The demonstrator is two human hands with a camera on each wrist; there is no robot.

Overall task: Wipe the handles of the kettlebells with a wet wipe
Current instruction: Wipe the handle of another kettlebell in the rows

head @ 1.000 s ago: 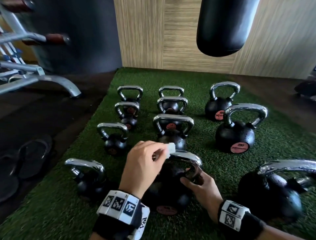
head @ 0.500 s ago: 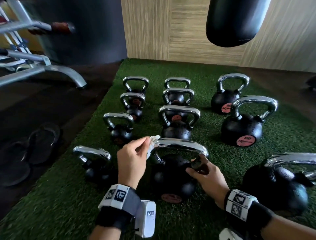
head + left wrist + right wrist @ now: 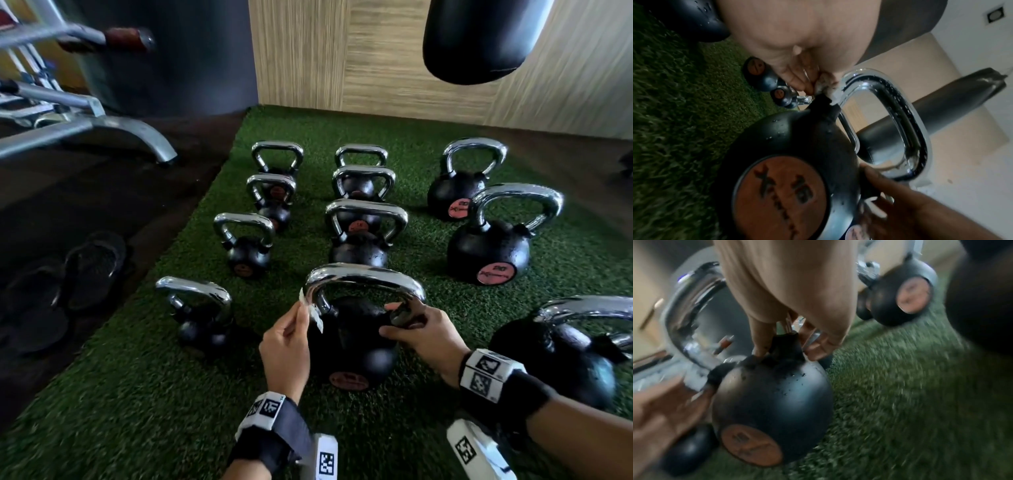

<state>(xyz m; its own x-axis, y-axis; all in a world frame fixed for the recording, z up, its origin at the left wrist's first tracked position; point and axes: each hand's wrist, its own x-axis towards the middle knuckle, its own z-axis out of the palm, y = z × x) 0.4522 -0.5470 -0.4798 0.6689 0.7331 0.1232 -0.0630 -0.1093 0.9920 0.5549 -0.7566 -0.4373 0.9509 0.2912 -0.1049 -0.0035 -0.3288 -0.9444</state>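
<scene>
Two hands on nearest kettlebell [image 3: 352, 346] on green turf [image 3: 137, 394] | our left hand [image 3: 286, 346] pinches wet wipe [image 3: 310, 310] against chrome handle [image 3: 363, 277], low on its left leg, to scrub there | our right hand [image 3: 419, 334] grips right leg's base, likely steadying the bell

Ten kettlebells [image 3: 349, 335] stand on the green turf mat [image 3: 137, 394], each black with a chrome handle. One white wet wipe [image 3: 310, 310] shows. Two dark sandals [image 3: 89, 270] lie on the floor. One black punching bag [image 3: 479, 37] hangs above.
</scene>
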